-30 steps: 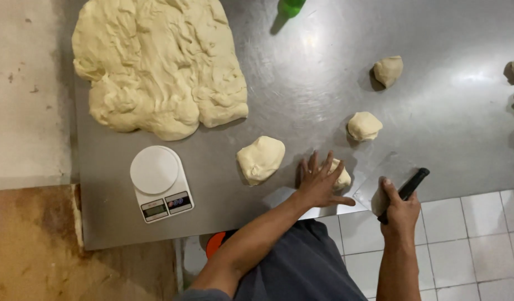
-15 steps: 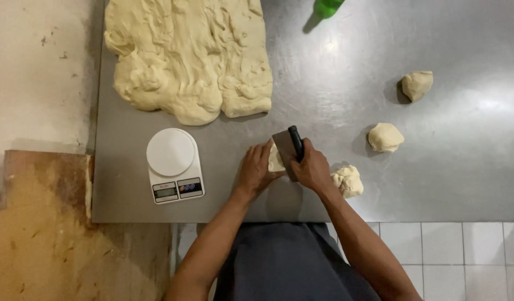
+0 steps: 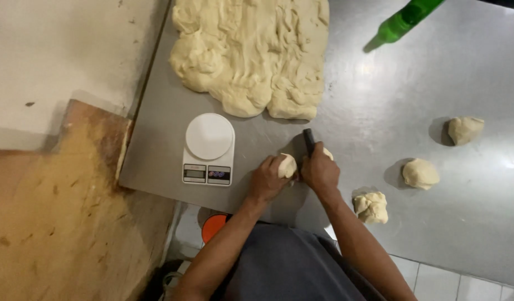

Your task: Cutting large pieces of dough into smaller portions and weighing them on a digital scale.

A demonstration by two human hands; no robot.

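Nearest the person, the left hand (image 3: pixel 266 179) cups a dough piece (image 3: pixel 287 165) against the steel table (image 3: pixel 379 111), the right hand (image 3: pixel 320 170) just beside it gripping a scraper (image 3: pixel 308 140) whose handle points away toward the big dough slab (image 3: pixel 251 50), scale (image 3: pixel 208 149) left.

Surface: brushed stainless-steel worktable (image 3: pixel 435 234), overhead light glaring on its right side | Left: pale plastered wall (image 3: pixel 62 50) above a worn, scuffed wooden board (image 3: pixel 56 212) | Floor: white square tiles (image 3: pixel 452 281) showing below the table's near edge.
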